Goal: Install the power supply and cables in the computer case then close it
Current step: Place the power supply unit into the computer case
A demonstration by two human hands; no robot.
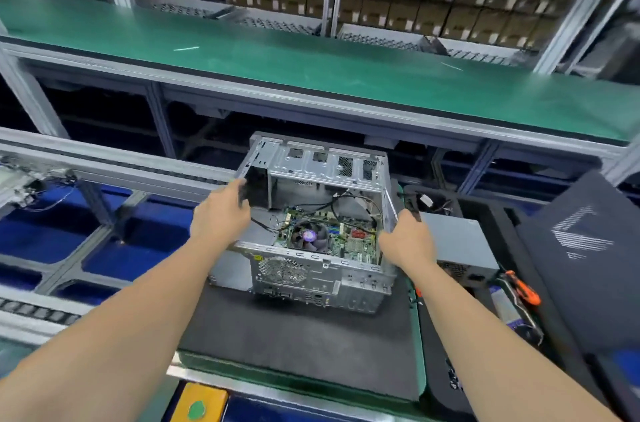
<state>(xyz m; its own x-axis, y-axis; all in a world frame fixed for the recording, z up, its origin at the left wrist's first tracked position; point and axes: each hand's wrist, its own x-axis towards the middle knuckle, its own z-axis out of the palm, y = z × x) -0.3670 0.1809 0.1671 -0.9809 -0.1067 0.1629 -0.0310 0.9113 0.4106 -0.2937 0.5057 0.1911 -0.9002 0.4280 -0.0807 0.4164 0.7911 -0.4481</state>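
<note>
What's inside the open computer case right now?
Inside the computer case lie a green motherboard with a cooler fan and loose black cables. The power supply sits outside, to its right. The left hand covers the inner left side.

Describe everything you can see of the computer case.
The computer case is bare silvery sheet metal, lying on a dark mat with its open side up. Inside sit a green motherboard with a fan and black cables. Its ported rear faces the camera. The left hand and right hand grip its side walls.
</note>
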